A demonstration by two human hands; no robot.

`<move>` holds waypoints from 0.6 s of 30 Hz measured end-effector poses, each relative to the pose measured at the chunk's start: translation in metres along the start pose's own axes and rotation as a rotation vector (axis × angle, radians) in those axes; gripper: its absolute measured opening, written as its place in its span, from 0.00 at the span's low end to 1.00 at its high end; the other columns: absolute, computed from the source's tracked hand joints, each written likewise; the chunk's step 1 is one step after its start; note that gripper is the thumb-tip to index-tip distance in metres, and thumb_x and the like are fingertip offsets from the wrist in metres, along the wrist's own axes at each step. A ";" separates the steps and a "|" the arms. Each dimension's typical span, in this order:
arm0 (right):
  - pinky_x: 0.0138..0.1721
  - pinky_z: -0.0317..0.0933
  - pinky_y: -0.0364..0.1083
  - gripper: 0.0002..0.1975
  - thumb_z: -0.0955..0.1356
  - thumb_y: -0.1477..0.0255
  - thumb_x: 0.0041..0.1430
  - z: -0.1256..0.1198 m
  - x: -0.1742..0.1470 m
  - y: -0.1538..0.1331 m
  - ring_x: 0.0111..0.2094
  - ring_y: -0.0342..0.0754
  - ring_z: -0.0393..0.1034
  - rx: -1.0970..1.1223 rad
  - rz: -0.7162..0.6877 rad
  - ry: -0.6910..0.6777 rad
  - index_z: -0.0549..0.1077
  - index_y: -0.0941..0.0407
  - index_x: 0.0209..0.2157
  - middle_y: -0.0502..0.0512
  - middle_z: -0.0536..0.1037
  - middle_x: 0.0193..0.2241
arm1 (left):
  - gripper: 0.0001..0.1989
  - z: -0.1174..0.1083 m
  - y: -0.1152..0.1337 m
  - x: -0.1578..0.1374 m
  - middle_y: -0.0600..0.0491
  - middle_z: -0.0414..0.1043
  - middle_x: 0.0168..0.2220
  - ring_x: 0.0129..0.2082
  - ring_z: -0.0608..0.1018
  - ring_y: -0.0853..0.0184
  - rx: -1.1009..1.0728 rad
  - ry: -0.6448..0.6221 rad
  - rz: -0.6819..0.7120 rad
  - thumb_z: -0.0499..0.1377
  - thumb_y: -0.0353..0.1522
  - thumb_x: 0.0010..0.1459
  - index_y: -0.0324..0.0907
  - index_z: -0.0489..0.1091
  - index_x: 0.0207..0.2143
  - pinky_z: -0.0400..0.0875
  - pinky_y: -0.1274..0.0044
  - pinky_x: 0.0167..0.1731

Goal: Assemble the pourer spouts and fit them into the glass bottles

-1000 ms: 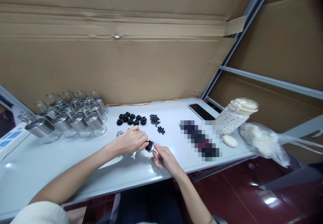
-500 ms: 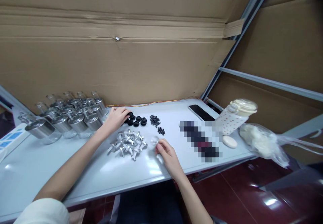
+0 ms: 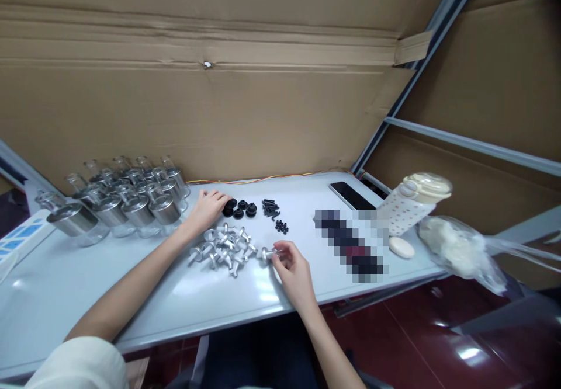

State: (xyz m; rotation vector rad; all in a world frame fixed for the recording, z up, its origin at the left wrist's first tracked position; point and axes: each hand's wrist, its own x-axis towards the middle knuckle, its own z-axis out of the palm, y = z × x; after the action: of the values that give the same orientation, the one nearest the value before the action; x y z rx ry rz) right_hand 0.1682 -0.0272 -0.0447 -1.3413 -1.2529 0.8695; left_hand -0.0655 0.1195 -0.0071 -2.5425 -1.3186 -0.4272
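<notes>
Right hand (image 3: 293,267) is pinching one silver metal fitting (image 3: 267,253) between thumb and fingertips, just off the right edge of the pile of silver fittings (image 3: 223,249), which lies between the two hands. Left hand (image 3: 209,207) is stretched further out, fingers loosely curled with the tips on the black rubber caps (image 3: 241,209); can't tell whether it has one gripped, the fingertips cover that end of the group. Just right of the caps, beyond the right hand, sit a small heap of black screws (image 3: 269,207) and a few tiny black nuts (image 3: 281,226). Progress, as I read it: the glass jars with metal lids (image 3: 131,202), clustered left of the left hand, look like a batch standing ready, though from here I can't tell if their lids carry knobs yet. The fitting pile is large and only a handful of caps is left, so I'd say the sub-assembly work is early to mid, one fitting in hand and a cap being fetched for it, nothing joined at this instant. Well to the right of the right hand, none of it touched: a phone (image 3: 350,195), a dotted bottle with a cream lid (image 3: 409,202), a pale oval soap-like piece (image 3: 401,247) and a clear plastic bag (image 3: 456,247) hanging over the edge of the white table (image 3: 109,284). Cardboard sheets (image 3: 219,85) wall the far side.
</notes>
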 end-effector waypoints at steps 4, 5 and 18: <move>0.32 0.65 0.46 0.12 0.64 0.68 0.54 0.001 -0.001 -0.001 0.27 0.47 0.70 -0.085 -0.046 -0.058 0.73 0.58 0.38 0.58 0.77 0.33 | 0.15 0.000 -0.004 -0.001 0.45 0.73 0.41 0.42 0.70 0.59 -0.044 0.024 -0.002 0.48 0.25 0.60 0.41 0.69 0.46 0.61 0.66 0.43; 0.34 0.66 0.47 0.12 0.64 0.69 0.54 0.001 -0.001 -0.001 0.30 0.48 0.71 -0.107 -0.068 -0.073 0.74 0.57 0.39 0.59 0.77 0.35 | 0.16 -0.002 -0.006 0.000 0.45 0.71 0.43 0.44 0.70 0.60 -0.053 0.034 -0.004 0.47 0.24 0.59 0.40 0.69 0.46 0.62 0.66 0.44; 0.29 0.64 0.45 0.08 0.65 0.70 0.55 -0.001 -0.002 0.002 0.27 0.46 0.66 -0.173 -0.209 -0.113 0.73 0.57 0.35 0.56 0.71 0.33 | 0.09 -0.092 -0.009 -0.005 0.51 0.60 0.41 0.36 0.74 0.71 -0.224 0.586 -0.072 0.52 0.25 0.59 0.42 0.68 0.40 0.75 0.76 0.39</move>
State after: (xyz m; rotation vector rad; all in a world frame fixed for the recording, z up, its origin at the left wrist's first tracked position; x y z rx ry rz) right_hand 0.1691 -0.0288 -0.0469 -1.2816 -1.5554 0.7101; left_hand -0.0888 0.0886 0.0774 -2.2569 -1.1784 -1.2805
